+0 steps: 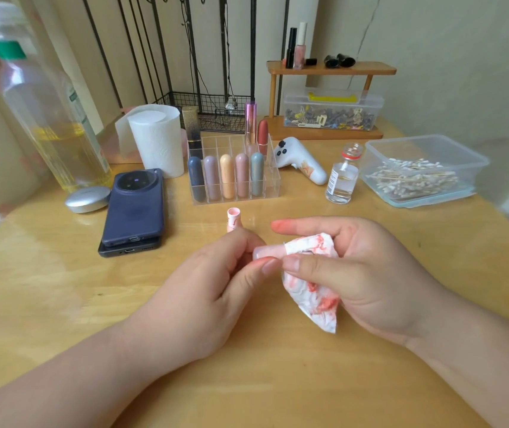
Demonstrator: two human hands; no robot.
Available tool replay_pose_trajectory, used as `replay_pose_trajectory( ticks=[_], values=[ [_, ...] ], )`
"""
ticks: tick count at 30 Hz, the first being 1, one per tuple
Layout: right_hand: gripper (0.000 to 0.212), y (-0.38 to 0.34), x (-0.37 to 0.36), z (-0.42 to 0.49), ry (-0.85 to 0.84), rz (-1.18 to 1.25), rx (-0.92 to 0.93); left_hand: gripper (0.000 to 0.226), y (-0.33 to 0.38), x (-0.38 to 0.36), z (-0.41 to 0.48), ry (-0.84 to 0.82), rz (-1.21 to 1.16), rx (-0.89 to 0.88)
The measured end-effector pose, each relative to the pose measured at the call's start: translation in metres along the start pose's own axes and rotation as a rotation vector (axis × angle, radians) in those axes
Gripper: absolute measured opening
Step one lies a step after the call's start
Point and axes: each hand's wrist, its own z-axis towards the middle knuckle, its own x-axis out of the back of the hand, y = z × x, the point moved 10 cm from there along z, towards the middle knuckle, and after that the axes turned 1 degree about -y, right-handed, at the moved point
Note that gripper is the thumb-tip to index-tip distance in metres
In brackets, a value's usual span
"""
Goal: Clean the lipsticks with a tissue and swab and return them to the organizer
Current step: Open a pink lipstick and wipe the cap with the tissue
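From where I stood, the clear organizer (271, 180) sat at the middle of the wooden table, five capsule lipsticks (227, 177) upright in its front row and taller ones behind. Just in front of it the left hand (213, 279) curled its fingers round a pale pink lipstick piece (262, 252), thumb and fingertips pinching it. So little showed between the hands that I could not tell cap from body. The right hand (367, 273) pinched a red-smeared tissue (311, 291) against that piece's end with thumb and curled fingers, while its index finger (281, 226) lay out straight, the tip stained red. Between the organizer and the left hand stood an open pink tube part (234, 218), its base hidden behind the knuckles. Left of the organizer lay two stacked phones (135, 208). To its right stood a glass vial (342, 180) and then a swab box (463, 156), its contents blurred.
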Motion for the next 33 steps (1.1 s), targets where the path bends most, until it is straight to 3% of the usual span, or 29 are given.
replay_pose_trajectory(
  ticks=[6, 10, 16, 21, 25, 27, 29, 31, 33],
  values=[
    [0.034, -0.006, 0.002, -0.007, 0.097, -0.046, 0.127, 0.048, -0.012, -0.009, 0.0, -0.086, -0.369, 0.177],
    [0.036, -0.009, -0.002, -0.01, 0.105, -0.035, 0.153, 0.045, -0.006, -0.018, -0.001, -0.134, -0.447, 0.195],
    [0.025, 0.007, 0.003, -0.001, 0.081, -0.027, 0.001, 0.051, -0.012, -0.009, -0.001, -0.121, -0.139, 0.131],
    [0.033, 0.015, -0.007, -0.006, 0.033, 0.299, -0.083, 0.03, 0.004, 0.001, 0.0, -0.101, 0.083, -0.037],
    [0.039, 0.016, -0.004, -0.004, 0.007, 0.516, -0.14, 0.031, 0.017, 0.002, 0.007, -0.036, 0.278, -0.149],
    [0.035, 0.012, 0.0, -0.003, 0.036, 0.43, -0.091, 0.027, 0.009, 0.001, 0.009, -0.03, 0.15, -0.082],
    [0.026, 0.001, 0.005, -0.005, 0.095, 0.145, 0.05, 0.028, -0.006, -0.006, 0.008, -0.089, -0.157, 0.081],
    [0.019, -0.008, 0.004, -0.009, 0.131, -0.018, 0.176, 0.038, -0.009, -0.017, 0.003, -0.168, -0.412, 0.181],
    [0.024, -0.016, -0.001, -0.015, 0.148, -0.063, 0.277, 0.051, -0.006, -0.022, 0.0, -0.205, -0.534, 0.208]
  ],
)
